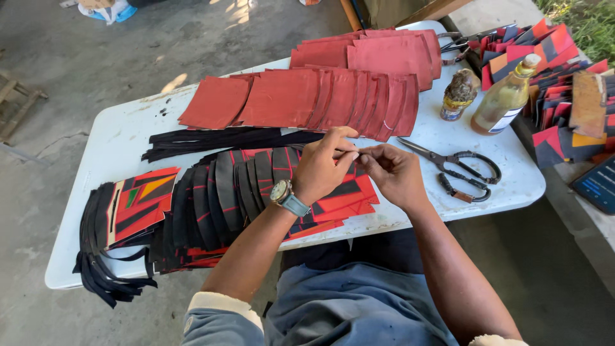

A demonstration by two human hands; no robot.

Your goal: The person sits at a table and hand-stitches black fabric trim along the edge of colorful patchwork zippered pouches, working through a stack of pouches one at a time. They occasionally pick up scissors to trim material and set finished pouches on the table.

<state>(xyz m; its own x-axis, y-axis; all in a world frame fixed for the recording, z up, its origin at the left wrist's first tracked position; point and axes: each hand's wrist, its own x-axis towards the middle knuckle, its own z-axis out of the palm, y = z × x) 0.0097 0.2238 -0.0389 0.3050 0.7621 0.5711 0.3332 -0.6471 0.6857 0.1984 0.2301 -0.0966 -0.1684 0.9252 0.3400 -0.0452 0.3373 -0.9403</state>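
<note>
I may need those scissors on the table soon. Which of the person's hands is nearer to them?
The right hand. It is just left of the scissors without touching them; the left hand is farther away, on the right hand's other side.

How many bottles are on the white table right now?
2. A clear bottle of amber liquid stands near the table's far right edge, and a smaller, grimy dark bottle stands just left of it. The stacked pieces of material could hide others.
</note>
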